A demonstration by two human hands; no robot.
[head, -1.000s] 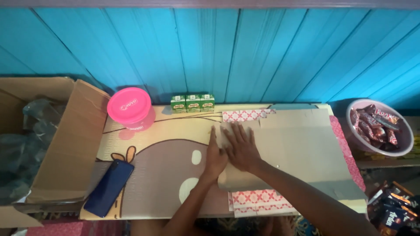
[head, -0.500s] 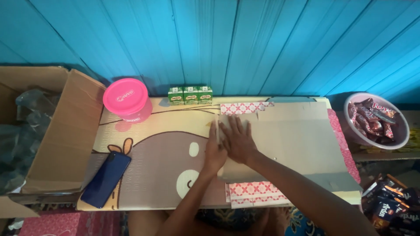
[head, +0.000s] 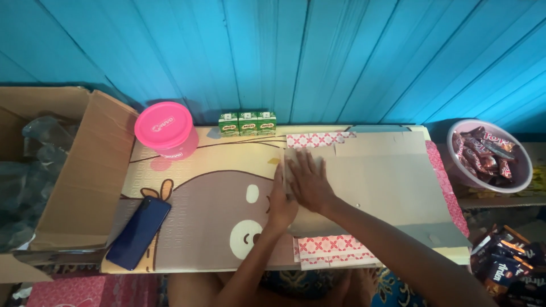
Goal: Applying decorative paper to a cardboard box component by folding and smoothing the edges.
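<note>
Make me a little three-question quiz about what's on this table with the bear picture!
1. True or false: both hands, the left hand and the right hand, press flat on the flat grey cardboard sheet.
2. Which thing lies near the table's front left corner?
A. the dark blue flat phone
B. the round pink plastic tub with a lid
C. the row of three small green drink cartons
3. Fill in: the pale round bowl at the right holds wrapped ____.

Key:
1. True
2. A
3. Snack bars
</note>
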